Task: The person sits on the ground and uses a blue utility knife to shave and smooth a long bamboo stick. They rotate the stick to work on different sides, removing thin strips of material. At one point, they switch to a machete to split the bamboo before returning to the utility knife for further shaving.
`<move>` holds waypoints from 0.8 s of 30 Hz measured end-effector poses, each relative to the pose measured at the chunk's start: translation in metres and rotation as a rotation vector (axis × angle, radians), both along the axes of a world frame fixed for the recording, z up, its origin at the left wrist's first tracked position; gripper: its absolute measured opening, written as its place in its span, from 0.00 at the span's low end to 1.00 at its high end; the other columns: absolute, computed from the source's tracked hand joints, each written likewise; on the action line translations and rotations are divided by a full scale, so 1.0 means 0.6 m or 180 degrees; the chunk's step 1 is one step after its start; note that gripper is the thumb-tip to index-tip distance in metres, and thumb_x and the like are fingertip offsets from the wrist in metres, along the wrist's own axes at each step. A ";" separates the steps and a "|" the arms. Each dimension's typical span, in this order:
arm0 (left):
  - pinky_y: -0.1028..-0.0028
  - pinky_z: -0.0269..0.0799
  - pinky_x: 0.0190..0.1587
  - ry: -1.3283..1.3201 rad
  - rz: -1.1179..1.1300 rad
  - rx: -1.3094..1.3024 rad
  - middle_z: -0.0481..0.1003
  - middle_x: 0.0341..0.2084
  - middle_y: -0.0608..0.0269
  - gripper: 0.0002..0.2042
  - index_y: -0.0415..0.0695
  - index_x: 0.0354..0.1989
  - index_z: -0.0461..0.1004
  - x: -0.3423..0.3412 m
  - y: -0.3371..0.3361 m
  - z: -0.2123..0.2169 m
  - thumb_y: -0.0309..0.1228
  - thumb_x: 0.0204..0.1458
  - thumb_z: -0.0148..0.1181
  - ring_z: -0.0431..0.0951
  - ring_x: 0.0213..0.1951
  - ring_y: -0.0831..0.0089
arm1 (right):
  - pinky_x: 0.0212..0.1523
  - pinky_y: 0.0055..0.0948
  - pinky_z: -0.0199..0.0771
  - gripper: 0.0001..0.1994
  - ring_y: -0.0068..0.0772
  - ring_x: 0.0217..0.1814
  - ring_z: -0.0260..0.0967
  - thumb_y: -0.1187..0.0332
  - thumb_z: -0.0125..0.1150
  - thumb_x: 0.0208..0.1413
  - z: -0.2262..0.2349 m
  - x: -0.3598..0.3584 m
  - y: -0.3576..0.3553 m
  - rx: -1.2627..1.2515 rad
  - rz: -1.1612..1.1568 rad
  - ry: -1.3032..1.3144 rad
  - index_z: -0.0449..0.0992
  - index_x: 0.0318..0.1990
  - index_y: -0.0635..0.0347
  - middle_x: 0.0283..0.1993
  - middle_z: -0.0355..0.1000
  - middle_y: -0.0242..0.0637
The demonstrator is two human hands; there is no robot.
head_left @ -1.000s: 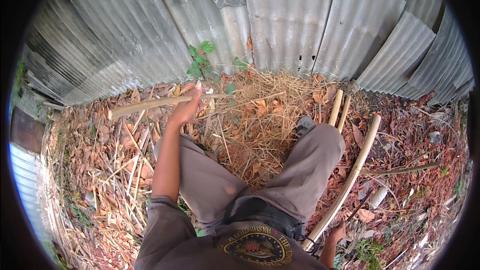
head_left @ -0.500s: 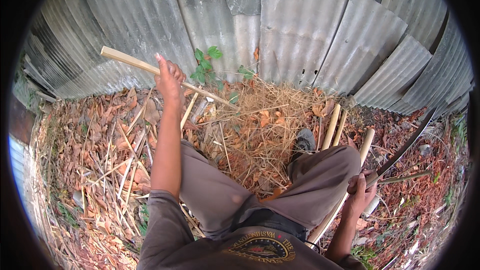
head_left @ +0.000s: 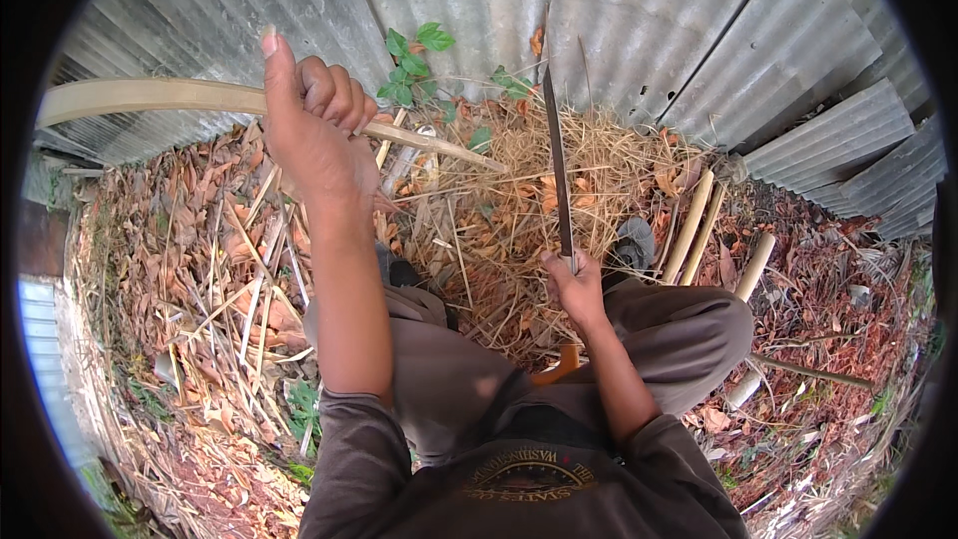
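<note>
My left hand (head_left: pixel 324 120) is closed around a pale, shaved wooden stick (head_left: pixel 165 97), its thumb lying along the upper side. The stick runs from the far left, held up in front of the metal fence, down to a narrower tip above the straw. My right hand (head_left: pixel 576 289) grips a machete by its handle, in front of my right knee. The long dark machete blade (head_left: pixel 558 165) points away from me, upright in the picture, a short gap right of the stick's tip.
A corrugated metal fence (head_left: pixel 639 20) closes off the far side, with a green-leaved plant (head_left: pixel 411 65) at its foot. Dry straw (head_left: pixel 589 155) and leaves cover the ground between my feet. Pale wooden poles (head_left: pixel 689 230) lie right, past my knee. Thin sticks (head_left: pixel 254 314) are scattered left.
My right hand has swung the machete from beyond my right knee to the middle, beside the stick. My left hand has come up with the stick and looks larger.
</note>
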State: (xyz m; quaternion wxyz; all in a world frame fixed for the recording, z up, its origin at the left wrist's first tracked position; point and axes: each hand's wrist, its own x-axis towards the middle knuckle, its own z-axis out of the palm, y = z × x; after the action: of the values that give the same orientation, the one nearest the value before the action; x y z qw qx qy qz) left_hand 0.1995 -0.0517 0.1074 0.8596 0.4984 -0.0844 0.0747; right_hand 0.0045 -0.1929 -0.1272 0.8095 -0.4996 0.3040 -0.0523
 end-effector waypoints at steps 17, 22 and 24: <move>0.75 0.46 0.19 0.0886 0.0512 -0.0084 0.48 0.10 0.73 0.26 0.53 0.14 0.49 0.023 0.004 -0.228 0.52 0.59 0.49 0.46 0.14 0.79 | 0.19 0.23 0.55 0.09 0.15 0.17 0.55 0.66 0.62 0.54 -0.134 -0.040 0.071 -0.0989 0.0516 0.0712 0.72 0.27 0.61 0.16 0.62 0.23; 0.75 0.49 0.19 0.0977 0.0247 -0.0285 0.51 0.11 0.73 0.23 0.52 0.17 0.54 0.027 0.015 -0.266 0.51 0.57 0.54 0.51 0.14 0.79 | 0.23 0.27 0.64 0.12 0.22 0.18 0.63 0.62 0.64 0.52 -0.156 -0.032 0.095 -0.1028 0.0672 0.1250 0.76 0.32 0.64 0.18 0.68 0.30; 0.76 0.50 0.20 0.0945 0.0100 -0.0404 0.51 0.10 0.72 0.24 0.51 0.17 0.54 0.032 0.035 -0.265 0.50 0.56 0.55 0.51 0.14 0.78 | 0.23 0.30 0.66 0.14 0.25 0.19 0.67 0.61 0.64 0.51 -0.148 -0.033 0.098 -0.1303 0.0869 0.1310 0.77 0.35 0.66 0.18 0.70 0.34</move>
State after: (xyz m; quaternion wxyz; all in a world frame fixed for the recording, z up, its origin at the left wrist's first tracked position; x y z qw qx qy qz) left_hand 0.2185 -0.0308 -0.0516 0.8911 0.4499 0.0563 0.0189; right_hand -0.0154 -0.1342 -0.2160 0.6133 -0.6883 0.3746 0.0989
